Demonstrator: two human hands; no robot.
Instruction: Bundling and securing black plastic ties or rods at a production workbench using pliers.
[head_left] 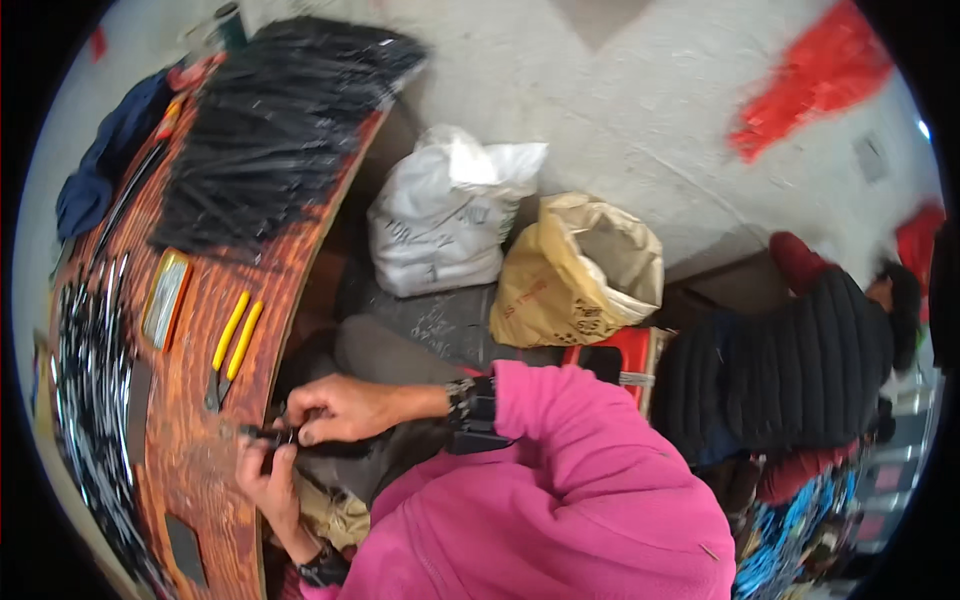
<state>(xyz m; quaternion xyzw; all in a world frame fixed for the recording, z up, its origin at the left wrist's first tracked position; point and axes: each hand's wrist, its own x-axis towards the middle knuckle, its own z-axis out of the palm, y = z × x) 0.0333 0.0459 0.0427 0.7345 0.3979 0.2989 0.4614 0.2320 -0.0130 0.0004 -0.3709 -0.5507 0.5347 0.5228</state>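
Observation:
Beside the edge of the reddish wooden table, my right hand and my left hand meet over a short, thin black piece. Both have their fingers closed on it, and its exact kind is too small and blurred to make out. Just beyond the hands on the tabletop lie pliers with yellow handles, their dark jaws toward me. An orange-rimmed tray of small, thin metal-looking pieces lies farther left.
Black cable-like strands line the table's far side; a large pile of black strips covers its upper end. A dark flat rectangle lies near its lower end. A white sack and a yellow paper sack stand nearby. Another person is at right.

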